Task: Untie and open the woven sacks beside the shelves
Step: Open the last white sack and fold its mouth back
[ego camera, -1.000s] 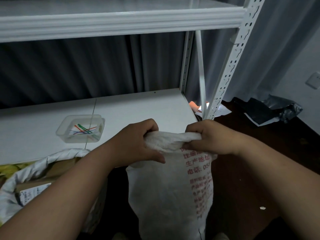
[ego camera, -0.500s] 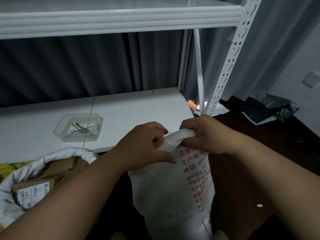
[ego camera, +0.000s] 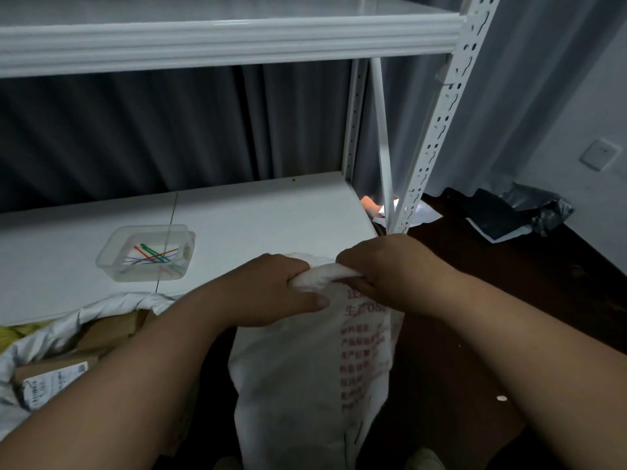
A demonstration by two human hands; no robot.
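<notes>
Both hands, left hand (ego camera: 271, 293) and right hand (ego camera: 390, 276), grip the bunched top of the white sack (ego camera: 305, 385), fingers curled tight around it. It stands upright on the floor in front of the low shelf (ego camera: 258, 215), beside an open sack (ego camera: 68, 334) of boxes.

- Dim room with a bluish cast; the white shelf (ego camera: 237, 215) catches the most light.
- Floor (ego camera: 543, 300) nearly black.
- Wide-angle bending at edges; forearms soft and slightly blurred.
</notes>
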